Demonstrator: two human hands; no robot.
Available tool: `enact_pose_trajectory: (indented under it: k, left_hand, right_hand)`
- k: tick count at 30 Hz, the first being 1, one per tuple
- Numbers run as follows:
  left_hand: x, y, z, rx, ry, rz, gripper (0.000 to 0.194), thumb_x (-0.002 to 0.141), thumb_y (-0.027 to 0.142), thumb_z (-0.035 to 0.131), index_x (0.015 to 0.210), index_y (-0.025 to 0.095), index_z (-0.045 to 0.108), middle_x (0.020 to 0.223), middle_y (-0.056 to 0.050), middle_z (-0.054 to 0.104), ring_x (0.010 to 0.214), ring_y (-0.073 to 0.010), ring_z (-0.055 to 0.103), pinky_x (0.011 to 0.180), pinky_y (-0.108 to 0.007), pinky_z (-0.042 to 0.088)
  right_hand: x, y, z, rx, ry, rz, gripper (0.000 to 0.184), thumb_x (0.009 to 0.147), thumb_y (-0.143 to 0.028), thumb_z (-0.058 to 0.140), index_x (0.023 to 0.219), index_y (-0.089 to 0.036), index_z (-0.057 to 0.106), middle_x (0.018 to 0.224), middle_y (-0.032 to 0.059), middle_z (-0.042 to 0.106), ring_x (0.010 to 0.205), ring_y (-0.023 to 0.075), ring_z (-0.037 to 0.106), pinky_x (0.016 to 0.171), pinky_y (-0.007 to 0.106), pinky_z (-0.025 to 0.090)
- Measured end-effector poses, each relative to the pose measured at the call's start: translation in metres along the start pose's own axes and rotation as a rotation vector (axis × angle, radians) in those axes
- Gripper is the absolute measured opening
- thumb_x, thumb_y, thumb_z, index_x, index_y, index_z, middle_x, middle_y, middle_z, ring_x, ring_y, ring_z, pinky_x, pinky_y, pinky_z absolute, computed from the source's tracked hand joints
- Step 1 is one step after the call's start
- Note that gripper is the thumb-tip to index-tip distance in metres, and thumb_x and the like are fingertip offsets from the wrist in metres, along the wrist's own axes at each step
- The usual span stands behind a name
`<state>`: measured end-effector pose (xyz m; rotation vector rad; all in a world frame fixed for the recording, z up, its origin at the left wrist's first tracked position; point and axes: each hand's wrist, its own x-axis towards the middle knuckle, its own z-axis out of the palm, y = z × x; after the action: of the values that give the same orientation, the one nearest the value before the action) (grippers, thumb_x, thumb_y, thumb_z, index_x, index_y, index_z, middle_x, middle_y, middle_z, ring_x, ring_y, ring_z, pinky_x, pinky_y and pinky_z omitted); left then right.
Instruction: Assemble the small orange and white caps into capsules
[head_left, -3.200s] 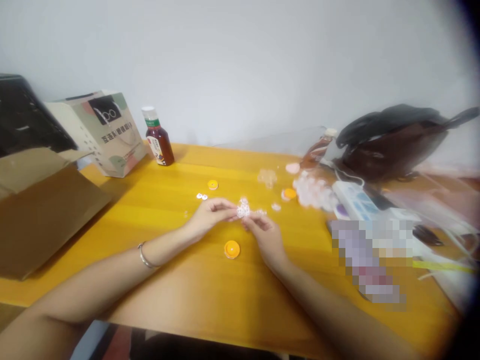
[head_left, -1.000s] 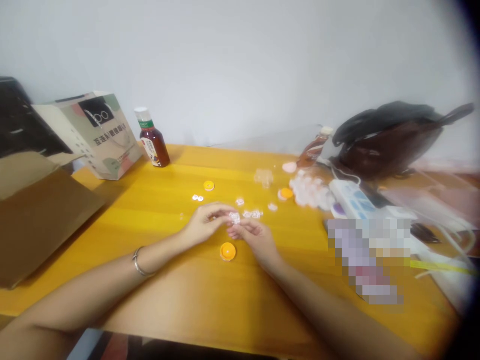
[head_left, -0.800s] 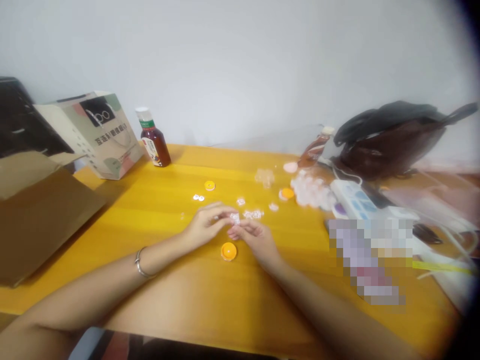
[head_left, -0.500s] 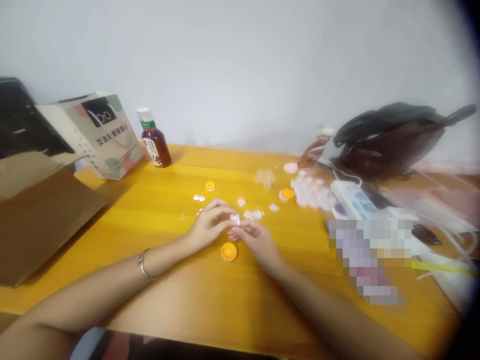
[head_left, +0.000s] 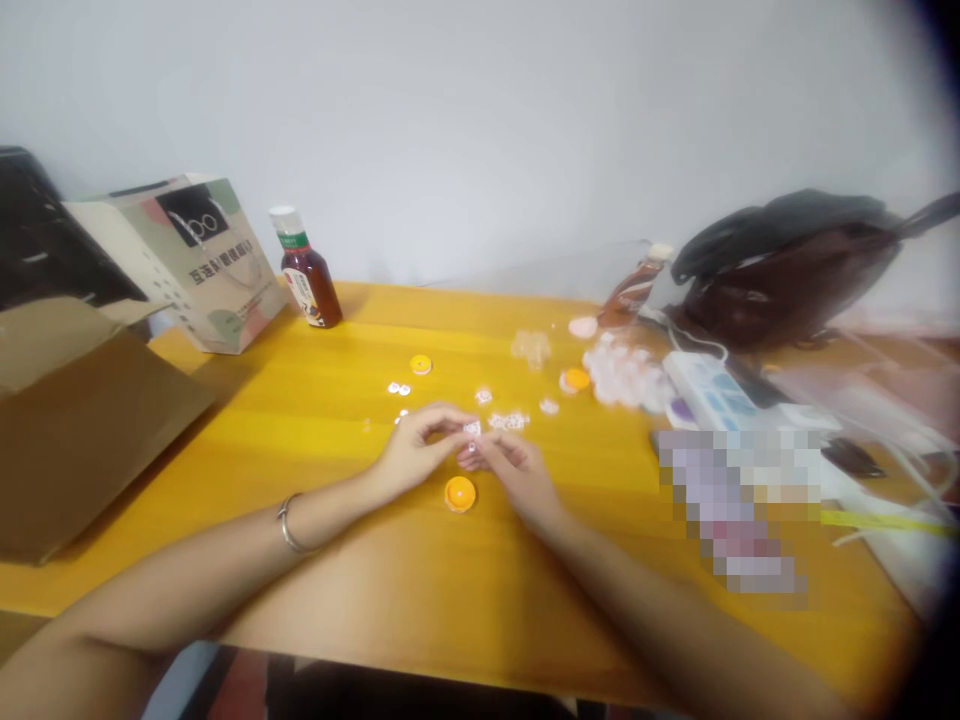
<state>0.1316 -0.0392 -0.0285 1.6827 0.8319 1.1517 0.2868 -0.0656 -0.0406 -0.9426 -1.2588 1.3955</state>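
Over the middle of the table, my left hand (head_left: 420, 447) pinches a small white piece with dark speckled marks (head_left: 472, 428), perhaps a sticker sheet. My right hand (head_left: 517, 470) has its thumb and fingers closed at the lower edge of that piece, where a tiny white bit (head_left: 472, 447) shows at the fingertips. Just below the hands lies a round orange cap-like disc (head_left: 460, 494). Beyond them are more speckled white pieces (head_left: 508, 421), a pair of small white discs (head_left: 399, 389) and a second orange disc (head_left: 421, 365).
A cardboard box (head_left: 90, 430) and a paper bag (head_left: 202, 260) stand left, beside a dark-red bottle (head_left: 309, 275). To the right are a third orange disc (head_left: 576, 380), a heap of whitish pieces (head_left: 626, 372), a power strip (head_left: 712, 390), another bottle (head_left: 634, 290) and a dark bag (head_left: 787, 270).
The right fingers have shifted slightly along the lower edge of the white piece, and a tiny white bit now shows there. The whole view has moved a little; the discs stay put.
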Motion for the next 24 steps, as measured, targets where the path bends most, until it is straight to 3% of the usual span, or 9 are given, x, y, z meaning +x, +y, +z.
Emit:
enact_pose_trajectory:
  k: [6, 11, 17, 24]
  left_hand:
    - [0.003, 0.005, -0.002, -0.039, 0.027, -0.113, 0.02, 0.074, 0.027, 0.062, 0.09, 0.014, 0.063, 0.084, -0.005, 0.065, 0.078, -0.0137, 0.059, 0.077, -0.026, 0.046]
    - [0.006, 0.006, -0.006, -0.083, -0.081, -0.252, 0.018, 0.075, 0.028, 0.06, 0.084, 0.013, 0.064, 0.083, -0.005, 0.066, 0.077, -0.0128, 0.06, 0.078, -0.026, 0.046]
    - [0.006, 0.009, -0.011, -0.12, -0.207, -0.286, 0.018, 0.073, 0.027, 0.062, 0.084, 0.013, 0.063, 0.08, -0.004, 0.066, 0.073, -0.0114, 0.06, 0.075, -0.025, 0.047]
    - [0.003, 0.01, -0.008, -0.07, -0.143, -0.27, 0.017, 0.073, 0.028, 0.062, 0.079, 0.012, 0.063, 0.075, -0.004, 0.065, 0.068, -0.0115, 0.06, 0.071, -0.026, 0.048]
  right_hand:
    - [-0.001, -0.002, 0.002, -0.049, 0.023, 0.007, 0.023, 0.075, -0.041, 0.057, 0.072, -0.019, 0.062, 0.067, 0.0002, 0.065, 0.063, 0.0115, 0.061, 0.068, 0.028, 0.051]
    - [-0.003, -0.006, 0.003, -0.094, 0.045, 0.017, 0.023, 0.075, -0.04, 0.057, 0.071, -0.018, 0.061, 0.068, 0.0005, 0.066, 0.062, 0.0113, 0.061, 0.068, 0.027, 0.051]
    - [-0.005, -0.006, 0.004, -0.153, 0.018, 0.013, 0.023, 0.075, -0.039, 0.057, 0.067, -0.018, 0.059, 0.066, 0.0002, 0.065, 0.062, 0.0109, 0.06, 0.066, 0.025, 0.05]
    - [-0.007, -0.008, 0.004, -0.313, 0.001, -0.017, 0.022, 0.079, -0.037, 0.052, 0.068, -0.019, 0.056, 0.067, -0.0006, 0.062, 0.063, 0.0123, 0.058, 0.065, 0.027, 0.047]
